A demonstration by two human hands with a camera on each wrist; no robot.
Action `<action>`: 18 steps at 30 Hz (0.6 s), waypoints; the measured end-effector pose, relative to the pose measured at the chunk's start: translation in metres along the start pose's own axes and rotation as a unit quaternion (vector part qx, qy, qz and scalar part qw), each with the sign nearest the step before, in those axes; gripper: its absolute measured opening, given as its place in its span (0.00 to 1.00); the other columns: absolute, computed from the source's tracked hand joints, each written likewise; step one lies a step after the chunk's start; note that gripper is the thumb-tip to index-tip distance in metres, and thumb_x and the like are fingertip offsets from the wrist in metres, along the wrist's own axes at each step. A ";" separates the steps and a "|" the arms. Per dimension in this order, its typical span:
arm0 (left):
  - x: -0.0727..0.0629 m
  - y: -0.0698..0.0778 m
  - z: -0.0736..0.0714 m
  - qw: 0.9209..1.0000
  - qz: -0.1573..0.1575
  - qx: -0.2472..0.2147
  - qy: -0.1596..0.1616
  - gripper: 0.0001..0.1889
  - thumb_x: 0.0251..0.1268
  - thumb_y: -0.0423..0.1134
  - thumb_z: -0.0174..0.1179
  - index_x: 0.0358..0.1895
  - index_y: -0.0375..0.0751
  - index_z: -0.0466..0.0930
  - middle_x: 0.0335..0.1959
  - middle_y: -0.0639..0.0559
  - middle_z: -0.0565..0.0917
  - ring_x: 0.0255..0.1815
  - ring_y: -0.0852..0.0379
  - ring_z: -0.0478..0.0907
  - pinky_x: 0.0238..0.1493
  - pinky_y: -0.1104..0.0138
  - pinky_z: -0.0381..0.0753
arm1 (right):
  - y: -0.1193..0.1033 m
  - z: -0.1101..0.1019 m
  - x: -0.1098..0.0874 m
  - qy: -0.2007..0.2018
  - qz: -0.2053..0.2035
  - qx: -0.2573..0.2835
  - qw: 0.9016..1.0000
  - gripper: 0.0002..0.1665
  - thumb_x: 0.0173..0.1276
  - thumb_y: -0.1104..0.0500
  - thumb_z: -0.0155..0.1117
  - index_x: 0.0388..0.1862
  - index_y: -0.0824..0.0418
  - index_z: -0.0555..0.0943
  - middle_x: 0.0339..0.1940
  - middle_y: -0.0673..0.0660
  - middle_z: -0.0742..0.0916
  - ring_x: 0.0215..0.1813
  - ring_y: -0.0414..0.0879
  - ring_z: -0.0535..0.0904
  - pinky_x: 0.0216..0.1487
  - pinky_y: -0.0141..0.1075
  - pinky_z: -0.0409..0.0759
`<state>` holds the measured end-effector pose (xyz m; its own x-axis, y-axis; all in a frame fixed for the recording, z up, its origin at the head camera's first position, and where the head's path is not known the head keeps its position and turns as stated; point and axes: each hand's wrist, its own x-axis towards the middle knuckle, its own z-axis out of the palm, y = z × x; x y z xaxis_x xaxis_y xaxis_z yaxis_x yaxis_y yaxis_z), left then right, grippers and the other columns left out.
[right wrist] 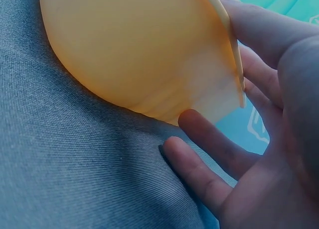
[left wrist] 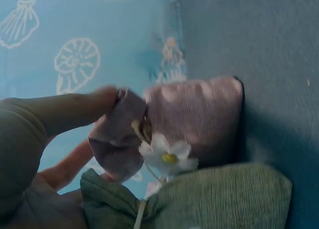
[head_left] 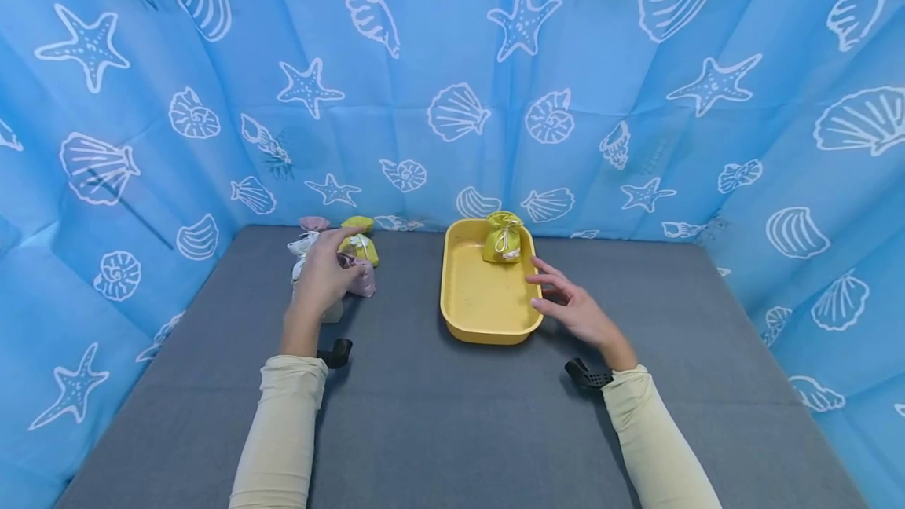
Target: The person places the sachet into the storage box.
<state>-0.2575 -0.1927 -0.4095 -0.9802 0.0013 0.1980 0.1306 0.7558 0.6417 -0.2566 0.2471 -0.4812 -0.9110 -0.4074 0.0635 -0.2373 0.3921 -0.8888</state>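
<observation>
My left hand (head_left: pixel 327 273) is among small drawstring pouches on the left of the table. Its thumb and a finger pinch the gathered top of a dusty pink pouch (left wrist: pixel 194 114) with a white flower on its cord. Beside this lies a grey-green pouch (left wrist: pixel 224 199). A yellow tray (head_left: pixel 488 320) stands mid-table, holding a yellow-green pouch (head_left: pixel 503 238) upright at its far right. With fingers spread and relaxed, my right hand (head_left: pixel 583 314) rests at the tray's right rim; in the right wrist view some fingertips (right wrist: pixel 192 117) lie by its outer wall.
Behind the left hand are another yellow-green pouch (head_left: pixel 364 248), a white pouch (head_left: pixel 302 243) and a pink pouch (head_left: pixel 314 223). A blue curtain (head_left: pixel 452 61) with shells and starfish closes off the back and sides of the grey table (head_left: pixel 452 422).
</observation>
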 end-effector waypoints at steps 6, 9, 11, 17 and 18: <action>0.002 -0.008 -0.003 0.998 -0.008 0.042 -0.040 0.41 0.58 0.28 0.73 0.76 0.42 0.67 0.73 0.34 0.71 0.74 0.35 0.66 0.72 0.40 0.68 | -0.001 0.000 0.000 0.000 -0.008 0.010 1.000 0.29 0.77 0.53 0.63 0.72 0.60 0.72 0.86 0.46 0.56 0.76 0.60 0.67 0.63 0.23 0.71; 0.001 -0.010 -0.002 0.998 -0.019 0.051 -0.029 0.38 0.58 0.24 0.69 0.74 0.39 0.69 0.68 0.33 0.74 0.68 0.36 0.71 0.66 0.42 0.73 | -0.002 0.000 0.001 0.001 -0.012 0.011 1.000 0.29 0.77 0.53 0.62 0.72 0.60 0.73 0.86 0.47 0.56 0.77 0.60 0.67 0.63 0.23 0.71; 0.001 -0.010 -0.001 0.998 -0.028 0.059 -0.020 0.34 0.58 0.21 0.65 0.72 0.37 0.72 0.64 0.33 0.77 0.64 0.37 0.74 0.61 0.44 0.76 | -0.001 0.000 0.001 0.002 -0.014 0.009 1.000 0.28 0.77 0.53 0.62 0.72 0.60 0.73 0.86 0.48 0.57 0.75 0.61 0.69 0.62 0.24 0.72; 0.002 -0.007 0.005 0.995 -0.021 0.097 -0.017 0.19 0.61 0.23 0.61 0.56 0.35 0.84 0.49 0.36 0.85 0.54 0.37 0.78 0.54 0.45 0.79 | 0.002 0.001 0.001 0.002 -0.019 0.004 1.000 0.28 0.77 0.54 0.62 0.72 0.61 0.73 0.86 0.48 0.57 0.76 0.59 0.68 0.62 0.24 0.73; 0.002 -0.006 0.006 0.995 -0.019 0.101 -0.016 0.17 0.62 0.24 0.61 0.54 0.36 0.85 0.47 0.37 0.86 0.51 0.38 0.79 0.51 0.46 0.79 | 0.003 0.001 0.001 0.002 -0.021 0.005 1.000 0.28 0.77 0.54 0.62 0.72 0.61 0.73 0.86 0.48 0.57 0.77 0.58 0.67 0.63 0.23 0.72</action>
<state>-0.2616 -0.1935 -0.4175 -0.9885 -0.0124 0.1510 0.0632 0.8719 0.4855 -0.2583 0.2475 -0.4842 -0.9017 -0.4200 0.1029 -0.2723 0.3667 -0.8896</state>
